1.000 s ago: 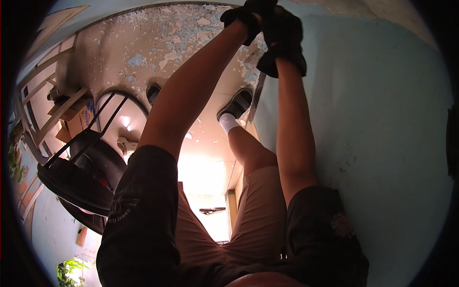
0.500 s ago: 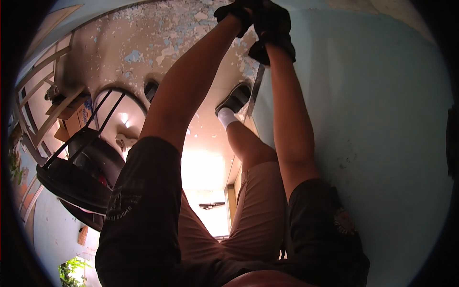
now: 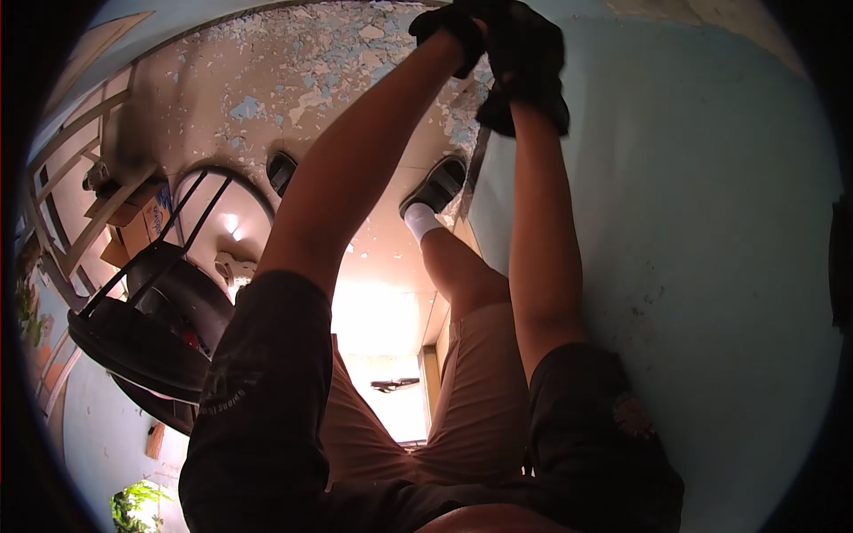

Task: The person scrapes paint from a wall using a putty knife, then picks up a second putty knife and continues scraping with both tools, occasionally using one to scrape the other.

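Observation:
Both my hands wear black gloves and are raised together at the top edge of the view, beside the light blue wall (image 3: 693,222). My left hand (image 3: 449,34) is partly cut off by the frame. My right hand (image 3: 529,55) sits right against it, on the wall side. Both gloves look closed in compact shapes. The dark fabric and the frame edge hide the fingertips and anything held in them. Flakes of peeled paint (image 3: 324,62) lie scattered over the floor below and to the left of my hands.
A black chair (image 3: 142,342) with thin metal legs lies at the left. Behind it are a cardboard box (image 3: 142,222) and a pale metal rail frame (image 3: 84,133). My shod foot (image 3: 435,185) stands close to the wall base. Green leaves (image 3: 138,502) show at lower left.
Both gloved hands have shifted slightly right and down in the view, staying together. My forearms have moved with them. My feet and the chair keep nearly the same place.

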A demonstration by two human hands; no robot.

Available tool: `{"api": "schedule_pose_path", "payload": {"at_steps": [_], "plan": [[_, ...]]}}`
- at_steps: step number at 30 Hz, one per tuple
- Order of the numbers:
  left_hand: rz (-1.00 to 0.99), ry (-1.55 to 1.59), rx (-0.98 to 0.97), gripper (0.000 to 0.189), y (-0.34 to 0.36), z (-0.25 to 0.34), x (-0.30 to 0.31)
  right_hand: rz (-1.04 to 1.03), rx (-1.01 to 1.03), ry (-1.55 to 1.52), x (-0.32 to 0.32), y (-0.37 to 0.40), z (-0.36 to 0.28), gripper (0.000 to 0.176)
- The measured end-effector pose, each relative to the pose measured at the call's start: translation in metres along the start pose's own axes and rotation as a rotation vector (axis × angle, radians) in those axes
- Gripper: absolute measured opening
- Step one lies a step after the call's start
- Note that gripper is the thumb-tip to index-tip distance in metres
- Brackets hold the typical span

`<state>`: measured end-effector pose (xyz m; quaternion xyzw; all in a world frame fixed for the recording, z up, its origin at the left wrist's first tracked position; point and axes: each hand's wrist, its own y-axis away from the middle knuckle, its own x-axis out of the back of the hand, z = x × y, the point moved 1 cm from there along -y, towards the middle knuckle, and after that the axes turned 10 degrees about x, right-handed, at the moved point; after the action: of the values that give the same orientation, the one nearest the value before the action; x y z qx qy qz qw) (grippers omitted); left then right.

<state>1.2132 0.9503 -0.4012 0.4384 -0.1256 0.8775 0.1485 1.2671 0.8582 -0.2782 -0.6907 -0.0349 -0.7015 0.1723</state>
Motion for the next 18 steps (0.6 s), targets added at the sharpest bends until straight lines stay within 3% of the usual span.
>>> {"api": "schedule_pose_path", "payload": {"at_steps": [1, 3, 4, 5, 7, 8, 9, 10, 11, 12, 14, 15, 16, 17, 18], "plan": [[-0.008, 0.006, 0.003, 0.025, 0.012, 0.0, -0.004, -0.01, -0.003, -0.001, -0.003, 0.007, -0.001, 0.041], [-0.106, 0.076, 0.059, 0.026, 0.002, -0.004, -0.004, -0.015, -0.31, -0.343, -0.012, -0.002, 0.005, 0.04], [-0.06, 0.096, 0.03, 0.028, -0.003, 0.006, 0.008, -0.05, -0.309, -0.334, 0.033, -0.011, -0.001, 0.04], [-0.073, 0.099, 0.039, 0.028, 0.002, 0.018, 0.019, -0.023, 0.054, 0.007, 0.042, -0.007, 0.004, 0.039], [0.064, 0.121, -0.095, 0.026, -0.001, 0.034, 0.032, 0.12, -0.221, -0.524, 0.075, -0.01, -0.002, 0.04], [-0.045, 0.241, 0.029, 0.023, -0.005, 0.016, -0.01, 0.057, -0.198, -0.38, 0.045, -0.012, 0.001, 0.039], [-0.049, 0.249, 0.031, 0.023, 0.005, 0.018, -0.015, -0.005, -0.175, -0.232, 0.012, -0.006, 0.003, 0.038], [-0.058, 0.158, 0.001, 0.021, 0.003, 0.017, -0.013, -0.008, -0.314, -0.319, 0.004, 0.001, 0.001, 0.037], [-0.061, 0.064, -0.031, 0.019, -0.003, 0.014, -0.007, 0.008, -0.589, -0.638, 0.003, 0.003, 0.003, 0.038], [-0.072, -0.032, -0.056, 0.017, -0.004, 0.012, -0.005, 0.019, -0.586, -0.637, 0.022, -0.003, 0.004, 0.038], [-0.028, 0.014, -0.077, 0.018, 0.002, 0.035, 0.028, 0.01, -0.304, -0.45, 0.075, -0.006, -0.001, 0.041], [0.043, 0.046, -0.113, 0.019, -0.001, 0.042, 0.042, 0.009, -0.306, -0.453, 0.056, -0.008, 0.001, 0.041], [-0.087, 0.198, 0.112, 0.024, -0.009, 0.014, -0.013, -0.038, -0.224, -0.325, 0.024, -0.01, 0.005, 0.042], [-0.096, 0.204, 0.116, 0.024, 0.004, 0.013, -0.017, -0.09, -0.144, -0.195, 0.004, -0.001, 0.006, 0.042], [-0.134, 0.073, 0.028, 0.024, 0.007, 0.007, -0.011, 0.081, -0.202, -0.207, 0.0, 0.005, -0.001, 0.042]]}}
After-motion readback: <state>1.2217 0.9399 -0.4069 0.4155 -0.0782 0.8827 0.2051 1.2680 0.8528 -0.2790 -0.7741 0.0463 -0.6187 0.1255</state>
